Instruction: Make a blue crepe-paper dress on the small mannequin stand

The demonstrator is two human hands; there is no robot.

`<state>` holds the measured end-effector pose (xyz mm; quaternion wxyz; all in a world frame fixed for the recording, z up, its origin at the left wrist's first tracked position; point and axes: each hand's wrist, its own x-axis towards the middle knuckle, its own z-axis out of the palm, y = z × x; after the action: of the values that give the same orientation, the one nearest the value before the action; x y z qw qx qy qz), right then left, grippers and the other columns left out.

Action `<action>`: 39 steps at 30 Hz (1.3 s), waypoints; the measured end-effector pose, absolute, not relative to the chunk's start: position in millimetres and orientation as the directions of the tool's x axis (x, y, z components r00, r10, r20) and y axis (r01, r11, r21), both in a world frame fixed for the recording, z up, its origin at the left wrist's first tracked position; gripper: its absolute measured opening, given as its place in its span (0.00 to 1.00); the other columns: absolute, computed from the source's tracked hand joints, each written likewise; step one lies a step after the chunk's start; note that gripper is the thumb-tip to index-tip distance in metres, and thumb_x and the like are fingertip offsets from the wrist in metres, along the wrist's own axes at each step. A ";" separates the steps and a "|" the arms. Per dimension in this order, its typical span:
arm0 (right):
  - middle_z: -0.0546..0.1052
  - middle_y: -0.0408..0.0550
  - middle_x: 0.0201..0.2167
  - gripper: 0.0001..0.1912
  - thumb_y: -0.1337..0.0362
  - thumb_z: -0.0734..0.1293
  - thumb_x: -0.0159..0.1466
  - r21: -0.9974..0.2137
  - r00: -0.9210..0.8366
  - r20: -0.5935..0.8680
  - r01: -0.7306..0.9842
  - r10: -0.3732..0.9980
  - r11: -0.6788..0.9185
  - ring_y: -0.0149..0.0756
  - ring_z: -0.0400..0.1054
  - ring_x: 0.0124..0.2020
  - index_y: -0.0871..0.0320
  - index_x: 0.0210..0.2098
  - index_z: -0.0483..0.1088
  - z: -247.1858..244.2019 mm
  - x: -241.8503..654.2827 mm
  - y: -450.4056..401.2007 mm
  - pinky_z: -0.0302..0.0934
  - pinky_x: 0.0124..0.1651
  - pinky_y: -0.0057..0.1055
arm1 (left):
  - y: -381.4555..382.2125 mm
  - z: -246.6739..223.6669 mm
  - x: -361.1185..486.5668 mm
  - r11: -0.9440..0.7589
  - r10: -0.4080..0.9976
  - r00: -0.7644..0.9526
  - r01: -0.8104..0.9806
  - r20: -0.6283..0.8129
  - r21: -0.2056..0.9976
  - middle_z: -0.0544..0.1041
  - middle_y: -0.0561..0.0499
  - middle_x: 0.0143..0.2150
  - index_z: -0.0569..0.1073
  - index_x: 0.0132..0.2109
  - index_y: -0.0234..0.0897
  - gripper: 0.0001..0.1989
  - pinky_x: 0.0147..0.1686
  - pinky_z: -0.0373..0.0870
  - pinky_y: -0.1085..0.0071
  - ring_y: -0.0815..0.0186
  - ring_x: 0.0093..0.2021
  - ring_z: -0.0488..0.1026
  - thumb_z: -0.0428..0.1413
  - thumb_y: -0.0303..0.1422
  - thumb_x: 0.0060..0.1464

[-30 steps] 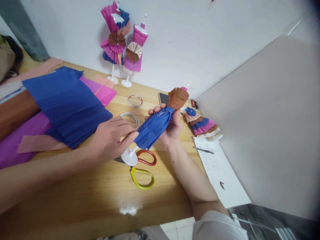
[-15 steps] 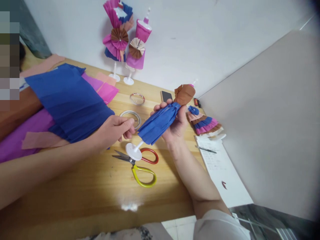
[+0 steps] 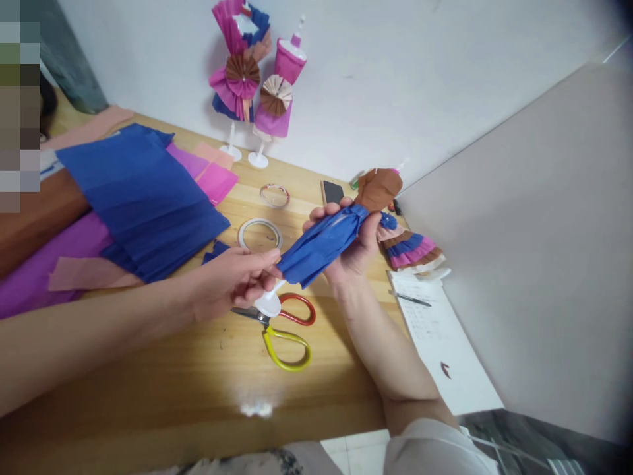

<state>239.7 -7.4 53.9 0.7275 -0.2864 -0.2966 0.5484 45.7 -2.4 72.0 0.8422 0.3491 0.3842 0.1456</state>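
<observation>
My right hand (image 3: 353,247) is wrapped round a small dress form on a white stand, tilted up to the right. The form wears a brown paper top (image 3: 378,190) and a gathered blue paper skirt (image 3: 321,247). At the skirt's lower left edge, the thumb and fingers of my left hand (image 3: 247,274) pinch the hem of the blue paper. The form's round white base (image 3: 268,304) hangs just over scissors (image 3: 287,330) with one red and one yellow handle. Behind my left hand, a roll of tape (image 3: 260,235) lies on the table.
Blue crepe paper (image 3: 138,191) lies over brown, purple and pink sheets at the left. Two dressed forms (image 3: 242,72) stand against the wall. A phone (image 3: 332,192), a second ring-shaped roll (image 3: 275,196), a striped paper dress (image 3: 410,247) and a written sheet with a pen (image 3: 414,299) lie around.
My left hand has moved right and closed on the skirt's hem. The dress form in my right hand has shifted slightly right. The view has shifted a little.
</observation>
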 end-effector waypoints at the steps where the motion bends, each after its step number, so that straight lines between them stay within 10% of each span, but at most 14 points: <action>1: 0.78 0.38 0.32 0.18 0.44 0.76 0.52 -0.743 0.222 0.118 -0.628 0.968 0.234 0.35 0.74 0.39 0.48 0.34 0.74 54.7 239.1 -7.6 0.74 0.45 0.38 | -3.0 73.0 46.3 0.728 0.501 0.673 0.013 -0.545 0.685 0.65 0.55 0.20 0.70 0.26 0.30 0.21 0.13 0.45 0.83 0.80 0.14 0.54 0.54 0.41 0.63; 11: 0.78 0.38 0.29 0.18 0.43 0.75 0.53 -0.774 0.250 0.116 -0.584 0.961 0.245 0.35 0.74 0.36 0.48 0.32 0.74 58.3 240.2 -6.1 0.74 0.40 0.35 | 2.9 55.3 44.9 0.659 0.554 0.645 0.047 -0.526 0.751 0.67 0.54 0.22 0.74 0.30 0.30 0.17 0.13 0.45 0.82 0.79 0.15 0.55 0.55 0.40 0.60; 22: 0.77 0.43 0.35 0.18 0.45 0.73 0.55 -0.870 0.317 0.429 -0.108 0.846 0.482 0.42 0.75 0.46 0.49 0.38 0.75 77.3 272.9 -9.4 0.72 0.49 0.40 | 35.9 58.8 38.5 0.053 0.814 0.540 0.294 -0.212 0.954 0.68 0.56 0.20 0.75 0.29 0.33 0.10 0.19 0.53 0.77 0.75 0.17 0.59 0.54 0.32 0.55; 28: 0.80 0.42 0.32 0.11 0.52 0.74 0.54 -0.813 0.444 0.566 0.160 0.695 0.560 0.40 0.76 0.37 0.51 0.30 0.75 70.8 273.2 -2.4 0.71 0.46 0.40 | 45.4 20.4 31.6 -0.655 0.678 0.731 0.555 0.076 0.513 0.80 0.48 0.47 0.79 0.45 0.39 0.12 0.40 0.69 0.70 0.62 0.43 0.77 0.54 0.29 0.56; 39: 0.81 0.42 0.33 0.13 0.51 0.75 0.54 -0.794 0.440 0.591 0.173 0.676 0.582 0.39 0.77 0.35 0.50 0.34 0.77 59.0 268.9 5.1 0.74 0.43 0.38 | 54.0 11.0 30.0 -0.793 0.590 0.805 0.566 0.055 0.226 0.79 0.47 0.45 0.76 0.39 0.36 0.11 0.37 0.68 0.70 0.62 0.44 0.76 0.49 0.26 0.61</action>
<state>268.9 5.1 59.0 0.7350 -0.4238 -0.5009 0.1710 30.0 54.0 11.0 0.1000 0.9448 0.3058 0.0613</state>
